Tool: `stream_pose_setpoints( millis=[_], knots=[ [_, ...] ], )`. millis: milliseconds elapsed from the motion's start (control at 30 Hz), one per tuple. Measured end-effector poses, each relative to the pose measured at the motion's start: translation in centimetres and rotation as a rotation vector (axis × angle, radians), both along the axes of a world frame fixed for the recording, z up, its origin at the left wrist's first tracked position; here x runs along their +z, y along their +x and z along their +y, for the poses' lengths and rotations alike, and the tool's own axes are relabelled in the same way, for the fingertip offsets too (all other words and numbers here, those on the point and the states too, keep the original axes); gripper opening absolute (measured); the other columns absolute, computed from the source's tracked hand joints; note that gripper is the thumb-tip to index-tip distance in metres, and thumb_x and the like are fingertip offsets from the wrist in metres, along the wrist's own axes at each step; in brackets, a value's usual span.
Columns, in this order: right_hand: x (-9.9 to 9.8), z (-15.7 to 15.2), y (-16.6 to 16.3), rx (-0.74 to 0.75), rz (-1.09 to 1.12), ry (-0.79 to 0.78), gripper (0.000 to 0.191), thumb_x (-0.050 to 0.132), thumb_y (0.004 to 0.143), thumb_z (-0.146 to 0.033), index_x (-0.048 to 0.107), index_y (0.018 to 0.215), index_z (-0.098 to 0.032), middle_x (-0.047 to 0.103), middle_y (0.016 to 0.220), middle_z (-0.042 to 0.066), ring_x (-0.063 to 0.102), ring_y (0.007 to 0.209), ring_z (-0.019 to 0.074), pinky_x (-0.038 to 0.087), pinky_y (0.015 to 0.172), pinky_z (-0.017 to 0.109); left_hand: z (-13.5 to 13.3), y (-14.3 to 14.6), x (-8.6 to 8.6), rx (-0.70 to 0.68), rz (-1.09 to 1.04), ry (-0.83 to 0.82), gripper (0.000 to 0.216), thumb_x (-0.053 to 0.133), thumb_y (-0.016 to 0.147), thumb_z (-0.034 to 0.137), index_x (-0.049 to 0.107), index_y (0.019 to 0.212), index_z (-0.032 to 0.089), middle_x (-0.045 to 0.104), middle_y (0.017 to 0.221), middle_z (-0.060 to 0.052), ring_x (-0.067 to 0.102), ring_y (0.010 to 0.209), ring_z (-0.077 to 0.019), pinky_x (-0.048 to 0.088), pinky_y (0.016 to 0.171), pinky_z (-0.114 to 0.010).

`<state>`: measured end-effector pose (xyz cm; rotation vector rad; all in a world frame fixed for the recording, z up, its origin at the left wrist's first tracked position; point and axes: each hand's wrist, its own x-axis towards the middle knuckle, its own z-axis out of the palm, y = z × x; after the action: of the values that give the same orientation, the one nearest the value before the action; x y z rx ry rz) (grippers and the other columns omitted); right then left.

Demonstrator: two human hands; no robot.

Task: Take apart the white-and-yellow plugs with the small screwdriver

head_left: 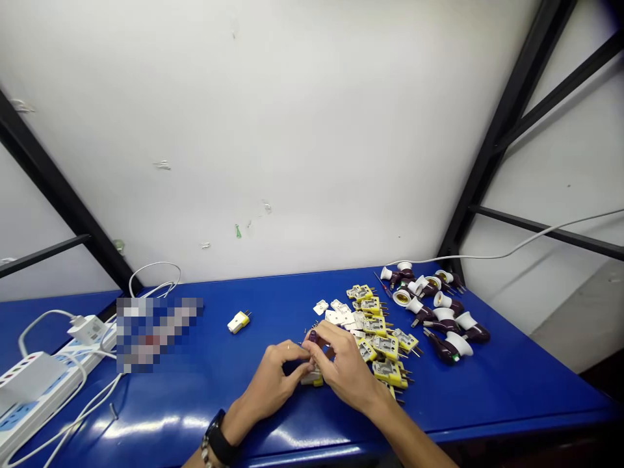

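Note:
My left hand (273,383) and my right hand (341,367) meet low over the blue table, close together. A small yellow-and-white plug body (312,378) shows under their fingers, mostly hidden, and my left fingers hold it. My right fingertips pinch a small dark purple part (312,336) just above it. Right beside my right hand lies a heap of yellow plug bodies with metal pins (383,341). White plug covers (336,316) lie loose behind it. A single assembled yellow plug (238,322) sits apart to the left.
Several white-and-maroon lamp holders (439,318) lie at the back right, and a thin red-handled screwdriver (383,284) lies near them. A white power strip (43,396) with a charger (88,328) and cables sits at the left, beside a pixelated patch (158,335). The blue table (205,396) meets a white wall.

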<state>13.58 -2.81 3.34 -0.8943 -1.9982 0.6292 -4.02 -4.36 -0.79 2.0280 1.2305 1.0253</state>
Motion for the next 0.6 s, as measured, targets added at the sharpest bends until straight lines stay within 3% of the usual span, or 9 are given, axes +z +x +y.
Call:
stream_pose_setpoints(
  millis=[167, 233, 333, 467, 600],
  knots=[
    [0.44, 0.08, -0.33, -0.019, 0.078, -0.077, 0.019, 0.068, 0.09, -0.025, 0.061, 0.073, -0.019, 0.061, 0.073, -0.001, 0.057, 0.065, 0.0135, 0.044, 0.061, 0.024, 0.02, -0.09, -0.28, 0.015, -0.038, 0.059, 0.015, 0.063, 0.091, 0.022, 0.074, 0.081, 0.02, 0.076, 0.079, -0.002, 0.068, 0.073, -0.0175, 0.05, 0.073, -0.025],
    [0.53, 0.0, -0.26, 0.011, 0.133, -0.137, 0.009, 0.068, 0.09, -0.028, 0.069, 0.091, -0.019, 0.068, 0.085, 0.001, 0.062, 0.068, 0.0141, 0.048, 0.06, 0.024, 0.07, -0.08, -0.35, 0.009, -0.004, 0.097, 0.021, 0.058, 0.094, 0.022, 0.073, 0.08, 0.019, 0.073, 0.075, -0.002, 0.065, 0.068, -0.0165, 0.049, 0.069, -0.024],
    [0.44, -0.09, -0.03, 0.052, 0.17, -0.167, 0.023, 0.06, 0.095, -0.027, 0.069, 0.115, -0.021, 0.075, 0.101, 0.005, 0.068, 0.077, 0.0157, 0.052, 0.064, 0.025, 0.0, -0.03, -0.12, -0.034, 0.034, 0.097, 0.025, 0.051, 0.097, 0.021, 0.073, 0.085, 0.019, 0.073, 0.077, -0.003, 0.065, 0.069, -0.0162, 0.048, 0.069, -0.024],
    [-0.03, 0.11, -0.06, -0.008, 0.156, -0.104, 0.011, 0.063, 0.092, -0.024, 0.073, 0.096, -0.02, 0.074, 0.082, 0.002, 0.066, 0.068, 0.0147, 0.05, 0.061, 0.024, -0.18, 0.04, -0.01, -0.025, 0.045, 0.078, 0.017, 0.056, 0.093, 0.02, 0.073, 0.088, 0.019, 0.074, 0.083, -0.005, 0.067, 0.076, -0.0182, 0.05, 0.074, -0.026],
    [-0.35, 0.26, -0.28, -0.066, 0.178, -0.086, 0.005, 0.072, 0.084, -0.024, 0.069, 0.083, -0.019, 0.069, 0.069, -0.001, 0.062, 0.058, 0.013, 0.047, 0.054, 0.023, -0.08, -0.05, -0.7, 0.021, 0.016, 0.05, 0.014, 0.063, 0.09, 0.02, 0.072, 0.08, 0.019, 0.074, 0.078, -0.002, 0.066, 0.07, -0.0166, 0.049, 0.069, -0.023]
  ],
)
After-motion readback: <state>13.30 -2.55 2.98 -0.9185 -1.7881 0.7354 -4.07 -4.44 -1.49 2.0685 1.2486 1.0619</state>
